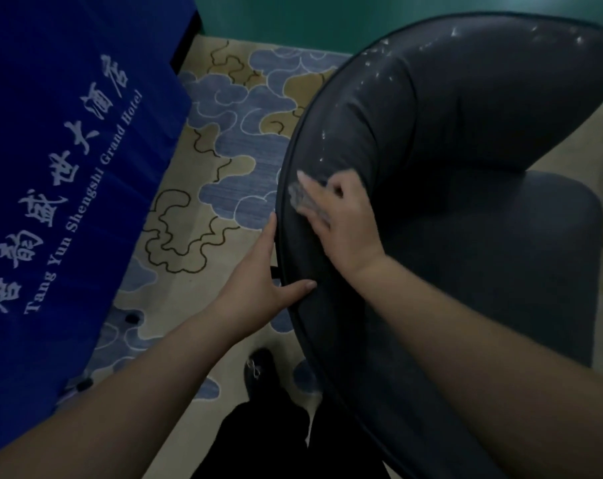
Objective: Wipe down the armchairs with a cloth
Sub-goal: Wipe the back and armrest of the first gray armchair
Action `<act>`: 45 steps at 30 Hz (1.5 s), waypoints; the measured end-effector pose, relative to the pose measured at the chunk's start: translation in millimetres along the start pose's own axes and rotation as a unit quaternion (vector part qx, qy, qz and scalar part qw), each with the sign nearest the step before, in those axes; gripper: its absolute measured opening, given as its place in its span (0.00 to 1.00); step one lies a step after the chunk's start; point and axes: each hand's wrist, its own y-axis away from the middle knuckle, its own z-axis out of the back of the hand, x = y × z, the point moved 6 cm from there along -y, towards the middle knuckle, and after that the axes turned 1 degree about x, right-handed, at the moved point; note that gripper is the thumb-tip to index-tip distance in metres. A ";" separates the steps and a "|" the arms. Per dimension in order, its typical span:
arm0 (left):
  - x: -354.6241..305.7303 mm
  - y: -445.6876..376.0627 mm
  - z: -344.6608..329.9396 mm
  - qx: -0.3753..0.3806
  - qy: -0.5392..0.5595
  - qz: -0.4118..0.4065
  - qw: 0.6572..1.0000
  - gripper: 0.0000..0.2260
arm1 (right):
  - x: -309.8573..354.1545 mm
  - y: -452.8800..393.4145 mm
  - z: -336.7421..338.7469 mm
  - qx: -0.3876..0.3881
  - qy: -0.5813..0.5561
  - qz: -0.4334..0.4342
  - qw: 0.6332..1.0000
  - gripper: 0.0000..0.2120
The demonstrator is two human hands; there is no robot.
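A dark grey armchair (466, 140) with a curved padded back fills the right side; small white specks dot its upper back. My right hand (341, 226) presses a small grey cloth (302, 198) flat against the inner left side of the backrest, near the rim. My left hand (262, 278) grips the outer edge of the backrest just below, thumb on the inside and fingers along the outside. The seat cushion (521, 271) lies to the right of both forearms.
A blue cloth with white lettering (68, 160) drapes over a table at the left. Patterned beige and blue carpet (231, 140) lies between it and the chair. A green wall (293, 15) runs behind. My dark shoe (258, 371) stands by the chair's base.
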 end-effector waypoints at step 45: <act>-54.4 -160.7 59.3 0.127 -0.099 -0.065 0.985 0.47 | -37.0 -56.2 10.7 -0.150 0.056 -0.187 0.969 0.18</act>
